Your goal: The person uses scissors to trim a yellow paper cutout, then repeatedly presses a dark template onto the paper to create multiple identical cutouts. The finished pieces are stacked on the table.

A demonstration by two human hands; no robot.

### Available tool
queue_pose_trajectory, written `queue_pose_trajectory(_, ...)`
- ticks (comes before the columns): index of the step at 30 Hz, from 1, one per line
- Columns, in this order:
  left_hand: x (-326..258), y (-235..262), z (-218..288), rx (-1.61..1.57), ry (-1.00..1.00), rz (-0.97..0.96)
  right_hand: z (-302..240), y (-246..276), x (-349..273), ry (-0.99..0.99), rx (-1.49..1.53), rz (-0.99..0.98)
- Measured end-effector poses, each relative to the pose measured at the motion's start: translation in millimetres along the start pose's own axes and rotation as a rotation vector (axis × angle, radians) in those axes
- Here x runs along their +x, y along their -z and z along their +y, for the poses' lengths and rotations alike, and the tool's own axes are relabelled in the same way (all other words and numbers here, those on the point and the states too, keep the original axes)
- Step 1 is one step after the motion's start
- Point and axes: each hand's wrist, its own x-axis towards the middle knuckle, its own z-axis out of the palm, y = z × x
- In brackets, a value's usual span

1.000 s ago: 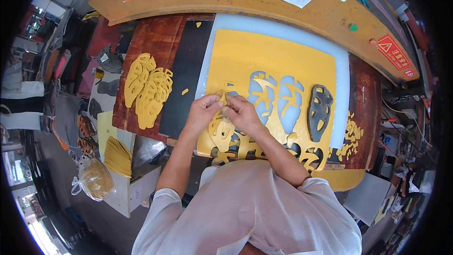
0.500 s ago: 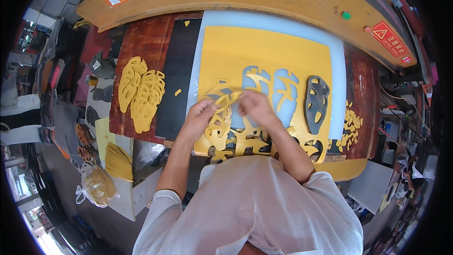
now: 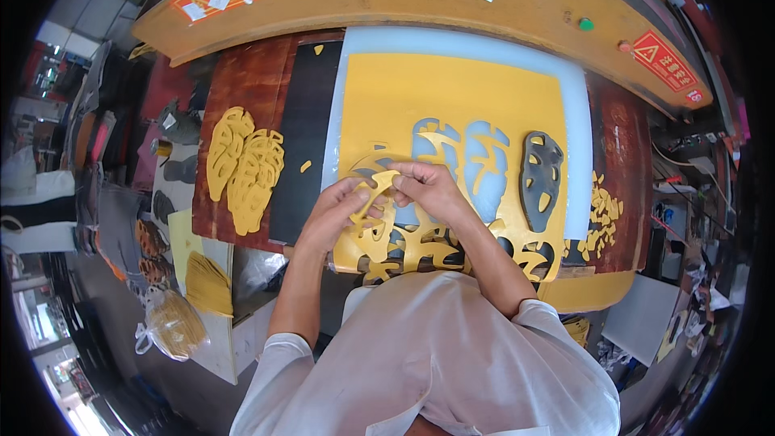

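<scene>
Over the near left part of a large yellow sheet (image 3: 452,85), both hands are pinched on one yellow cut-out piece with openings (image 3: 378,186). My left hand (image 3: 331,214) has its lower left side, its fingers curled round it. My right hand (image 3: 432,190) grips the upper right end between thumb and fingers. Parts of the piece are hidden behind the fingers. Sole-shaped holes with curved yellow strips show in the sheet beside my right hand. Farther right, a dark sole-shaped cutting die (image 3: 541,182) rests on the sheet.
A pale blue board (image 3: 576,113) lies under the sheet. Yellow cut-outs (image 3: 249,169) are piled at left, with small yellow scraps (image 3: 605,208) at right. An orange machine beam (image 3: 436,4) with green buttons spans the far side. A bag of yellow pieces (image 3: 176,324) sits lower left.
My right hand has moved slightly down and now pinches the piece more steadily. The yellow piece has turned more upright between my hands. The whole view has shifted slightly.
</scene>
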Motion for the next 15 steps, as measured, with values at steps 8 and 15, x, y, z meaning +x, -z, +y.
queue_pose_trajectory(8, -1.0, -12.7, -3.1, 0.282, -0.082, 0.044, 0.5, -6.4, -12.0, 0.606, -0.681, 0.131)
queue_pose_trajectory(15, 1.1, -16.3, -4.4, 0.389, -0.140, -0.160, 1.5, 9.9, -22.2, 0.074, -0.308, -0.065)
